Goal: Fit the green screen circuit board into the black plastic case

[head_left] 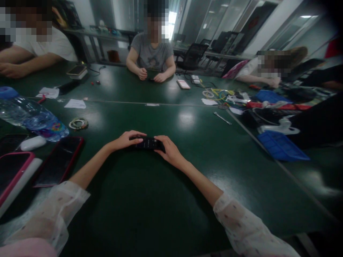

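Left grip (125,140), right grip (171,151), both on phone (148,143); green table (139,200), chairs (195,55) behind

I seem to be in a shared workroom, part office and part workshop. A person in grey (152,59) sits across the same broad green surface (187,182) from me, and behind stand a black office chair (194,54) and tall glass partitions (215,23), as in an office. The workshop side shows to my right: a wrench (222,118), tangled cables (225,92) and a blue plastic tray (281,146).
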`<state>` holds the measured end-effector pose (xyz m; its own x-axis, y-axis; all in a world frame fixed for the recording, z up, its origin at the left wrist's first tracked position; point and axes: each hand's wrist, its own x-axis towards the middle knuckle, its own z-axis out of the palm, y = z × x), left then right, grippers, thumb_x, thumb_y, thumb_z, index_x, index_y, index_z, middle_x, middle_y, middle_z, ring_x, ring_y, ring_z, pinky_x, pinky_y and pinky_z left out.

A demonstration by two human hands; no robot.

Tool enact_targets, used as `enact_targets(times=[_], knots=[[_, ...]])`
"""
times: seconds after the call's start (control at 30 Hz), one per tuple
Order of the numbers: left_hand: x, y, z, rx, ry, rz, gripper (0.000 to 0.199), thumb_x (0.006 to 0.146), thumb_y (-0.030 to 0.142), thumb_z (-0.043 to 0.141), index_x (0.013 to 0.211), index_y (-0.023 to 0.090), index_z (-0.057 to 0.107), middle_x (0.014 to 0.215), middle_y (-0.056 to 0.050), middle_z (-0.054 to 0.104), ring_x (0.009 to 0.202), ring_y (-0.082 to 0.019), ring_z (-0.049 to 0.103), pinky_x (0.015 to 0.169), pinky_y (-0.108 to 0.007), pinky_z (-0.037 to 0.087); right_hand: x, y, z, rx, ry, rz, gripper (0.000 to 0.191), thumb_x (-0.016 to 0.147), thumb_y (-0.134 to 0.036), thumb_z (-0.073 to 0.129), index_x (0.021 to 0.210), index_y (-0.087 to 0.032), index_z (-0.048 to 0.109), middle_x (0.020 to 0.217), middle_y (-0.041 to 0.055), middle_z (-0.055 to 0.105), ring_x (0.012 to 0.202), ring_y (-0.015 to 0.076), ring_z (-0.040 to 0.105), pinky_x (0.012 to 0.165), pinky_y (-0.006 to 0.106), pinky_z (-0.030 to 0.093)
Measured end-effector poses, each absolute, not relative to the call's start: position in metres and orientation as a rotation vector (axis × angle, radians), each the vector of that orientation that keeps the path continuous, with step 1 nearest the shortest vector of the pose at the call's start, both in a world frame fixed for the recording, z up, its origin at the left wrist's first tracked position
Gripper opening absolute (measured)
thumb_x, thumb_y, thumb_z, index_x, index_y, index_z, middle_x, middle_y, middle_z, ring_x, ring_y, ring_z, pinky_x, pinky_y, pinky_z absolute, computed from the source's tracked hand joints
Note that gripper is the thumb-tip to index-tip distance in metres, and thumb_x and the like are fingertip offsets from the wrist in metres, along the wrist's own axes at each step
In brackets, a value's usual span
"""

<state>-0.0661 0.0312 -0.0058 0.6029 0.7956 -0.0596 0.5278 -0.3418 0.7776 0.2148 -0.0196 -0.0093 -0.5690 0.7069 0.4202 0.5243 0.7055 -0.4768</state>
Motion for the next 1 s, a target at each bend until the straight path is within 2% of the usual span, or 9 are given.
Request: enact_targets(times=[0.2,0.57,1.0], knots=[[-0.0650,0.0302,-0.0027,2.022,1.031,0.446,0.046,0.093,0.055,0.052,0.133,0.032,0.056,0.134,-0.005,0.056,0.127,-0.028,0.046,0.107,-0.048,0.035,0.2150,-0.0202,-0.0090,-0.943,-2.310,0.407,0.055,0.088,-0.021,0.065,0.136,-0.026,0.038,0.129,0.0109,0.056,0.121,0.0272,0.055,0.102,0.054,0.049],[-0.0637,0.0266,-0.0009,1.721,0.920,0.484,0.051,0.088,0.048,0.060,0.136,0.031,0.052,0.140,-0.004,0.055,0.129,-0.027,0.050,0.106,-0.044,0.041,0.2140,-0.0181,-0.0112,-0.922,-2.318,0.398,0.056,0.088,-0.020,0.065,0.136,-0.027,0.038,0.127,0.0103,0.056,0.120,0.0273,0.055,0.101,0.055,0.050],[-0.0624,0.0295,-0.0020,1.906,0.947,0.468,0.047,0.093,0.052,0.052,0.133,0.028,0.055,0.136,-0.005,0.056,0.124,-0.027,0.052,0.103,-0.042,0.042,0.2145,-0.0207,-0.0071,-0.961,-2.304,0.450,0.055,0.088,-0.021,0.065,0.137,-0.025,0.039,0.130,0.0107,0.055,0.121,0.0262,0.055,0.103,0.053,0.049]])
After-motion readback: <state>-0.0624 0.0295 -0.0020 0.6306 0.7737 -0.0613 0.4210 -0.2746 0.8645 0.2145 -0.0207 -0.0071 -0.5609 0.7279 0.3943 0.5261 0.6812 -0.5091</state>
